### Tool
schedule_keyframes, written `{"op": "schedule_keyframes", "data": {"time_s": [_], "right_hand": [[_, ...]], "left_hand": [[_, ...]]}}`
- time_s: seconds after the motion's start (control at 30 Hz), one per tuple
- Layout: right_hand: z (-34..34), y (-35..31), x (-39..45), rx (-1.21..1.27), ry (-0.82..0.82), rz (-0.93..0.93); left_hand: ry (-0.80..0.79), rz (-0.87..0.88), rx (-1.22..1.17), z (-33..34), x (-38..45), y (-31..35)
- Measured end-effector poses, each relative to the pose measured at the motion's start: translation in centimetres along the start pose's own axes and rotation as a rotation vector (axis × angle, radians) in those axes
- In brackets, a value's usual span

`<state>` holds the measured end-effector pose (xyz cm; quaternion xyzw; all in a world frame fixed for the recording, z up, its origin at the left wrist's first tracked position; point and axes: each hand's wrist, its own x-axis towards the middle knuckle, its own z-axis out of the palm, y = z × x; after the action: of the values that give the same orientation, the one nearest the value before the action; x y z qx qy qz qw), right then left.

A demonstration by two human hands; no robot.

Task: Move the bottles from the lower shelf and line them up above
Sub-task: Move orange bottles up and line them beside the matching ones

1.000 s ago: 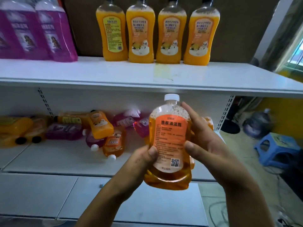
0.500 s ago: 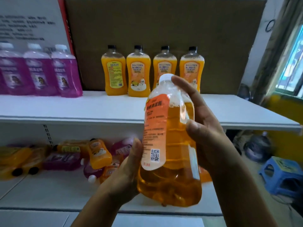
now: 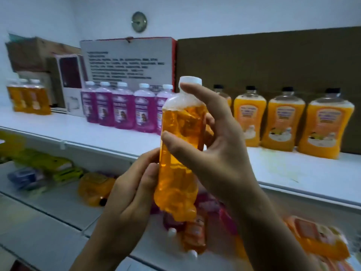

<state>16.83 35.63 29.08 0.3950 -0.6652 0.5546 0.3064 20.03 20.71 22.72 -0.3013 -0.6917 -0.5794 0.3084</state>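
Note:
I hold a clear orange bottle (image 3: 181, 153) with a white cap upright in front of the upper shelf (image 3: 293, 169). My left hand (image 3: 132, 194) grips its lower part. My right hand (image 3: 213, 145) wraps its upper part, forefinger near the cap. On the upper shelf stand a row of opaque orange bottles (image 3: 283, 118) with black caps at the right, a row of purple bottles (image 3: 121, 108) in the middle, and clear orange bottles (image 3: 29, 96) at the far left. Orange and purple bottles (image 3: 195, 237) lie jumbled on the lower shelf (image 3: 58, 208) behind my hands.
A brown cardboard sheet (image 3: 273, 61) and a white printed board (image 3: 127, 61) lean against the wall behind the upper shelf. Yellow-green and blue packets (image 3: 50, 167) lie at the left of the lower shelf. An orange bottle (image 3: 316, 237) lies at the lower right.
The bottle has risen from the lower shelf's level up to the upper shelf and turned its narrow side to me. My view has swung left and upward.

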Motion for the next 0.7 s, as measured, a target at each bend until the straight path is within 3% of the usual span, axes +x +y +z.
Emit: {"op": "schedule_keyframes", "data": {"time_s": [0.13,0.37,0.7], "right_hand": [[6.6,1.4,3.7,-0.017,0.008,-0.037],[20.3,1.2,8.0,-0.162,-0.099,-0.13],[32.8,1.7,15.2,-0.242,-0.66,-0.153]], "left_hand": [[-0.151,-0.081,0.071,-5.7,0.6,-1.4],[0.077,-0.141,0.187,-17.5,2.2,-3.5],[-0.009,-0.342,0.06,-37.4,2.3,-6.0]]}}
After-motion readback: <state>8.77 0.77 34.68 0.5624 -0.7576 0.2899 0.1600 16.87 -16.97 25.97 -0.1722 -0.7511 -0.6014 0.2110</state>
